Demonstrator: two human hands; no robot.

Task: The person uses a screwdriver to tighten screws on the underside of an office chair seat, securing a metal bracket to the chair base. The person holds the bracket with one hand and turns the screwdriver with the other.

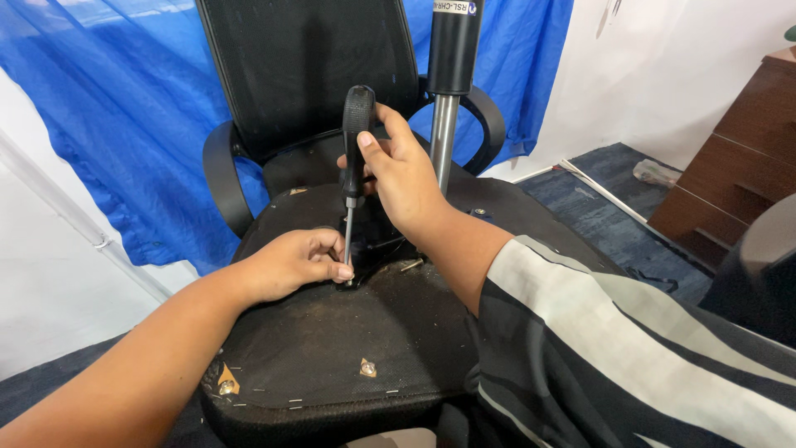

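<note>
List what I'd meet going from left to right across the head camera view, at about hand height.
Blue sheet → left hand → screwdriver → right hand → metal chair post → wooden cabinet.

Black-handled screwdriver (355, 158) upright, thin steel shaft down; tip at the upturned black chair seat (332, 348) underside

Likely office or home workroom, used for repair. Landmark: overturned black office chair (332, 332) on floor. Behind chair: blue tarp (124, 124) over white wall. Right of chair: brown wooden drawer cabinet (738, 166), dark blue carpet (597, 191).
</note>
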